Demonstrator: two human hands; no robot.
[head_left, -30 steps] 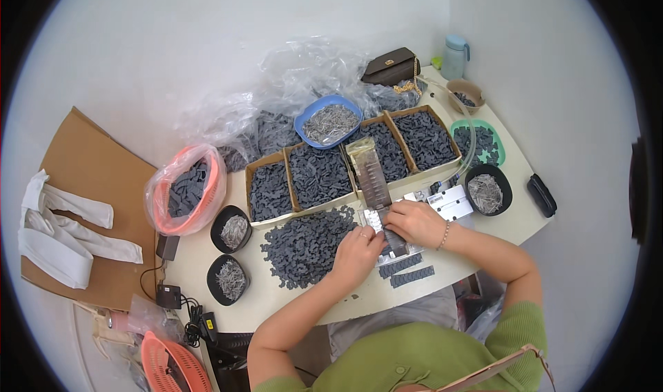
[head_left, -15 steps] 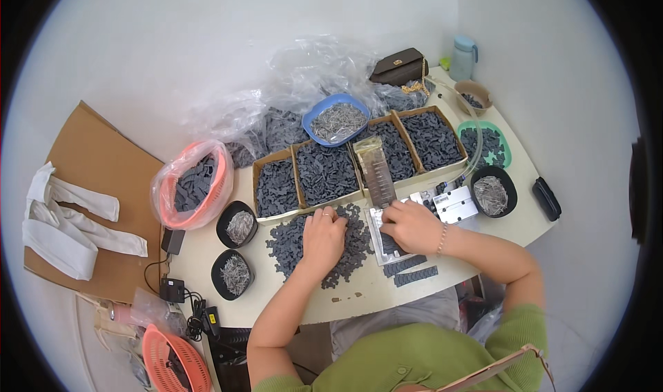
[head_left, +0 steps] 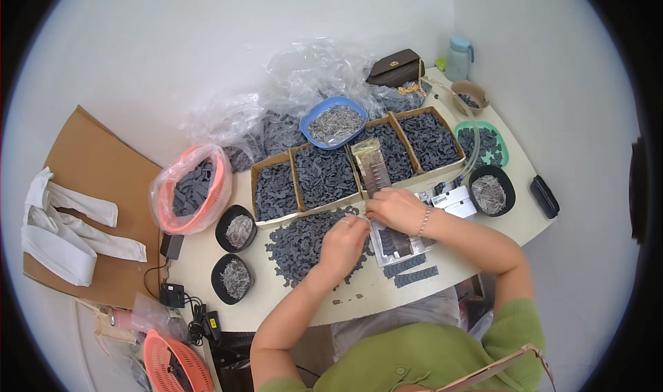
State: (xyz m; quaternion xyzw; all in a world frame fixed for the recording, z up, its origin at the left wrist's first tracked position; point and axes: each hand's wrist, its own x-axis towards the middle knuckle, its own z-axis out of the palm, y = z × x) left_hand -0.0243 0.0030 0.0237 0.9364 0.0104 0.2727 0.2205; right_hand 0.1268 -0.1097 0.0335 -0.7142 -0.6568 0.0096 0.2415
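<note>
My left hand (head_left: 343,246) is above the right side of a loose pile of small dark grey plastic pieces (head_left: 297,247). Its fingers are pinched together; whatever they hold is too small to make out. Close beside it, my right hand (head_left: 397,209) bends over the upper edge of a metal fixture (head_left: 391,255) with rows of grey pieces in it. The curled fingertips of that hand hide what lies between them. Behind it, a clear strip-like tray (head_left: 373,169) leans over the boxes. Joined grey strips (head_left: 416,276) lie just below the fixture.
Cardboard boxes (head_left: 324,174) of grey pieces line the back. A blue tray (head_left: 334,121) and black bowls (head_left: 235,228) (head_left: 492,190) hold metal pins. A pink basket (head_left: 224,185) stands left, a green tray (head_left: 503,143) right. An air hose (head_left: 476,143) runs to a metal block (head_left: 454,203).
My left hand has moved right and nearer, from the pile toward the fixture. My right hand has shifted left and slightly farther away, so the two hands are now close together.
</note>
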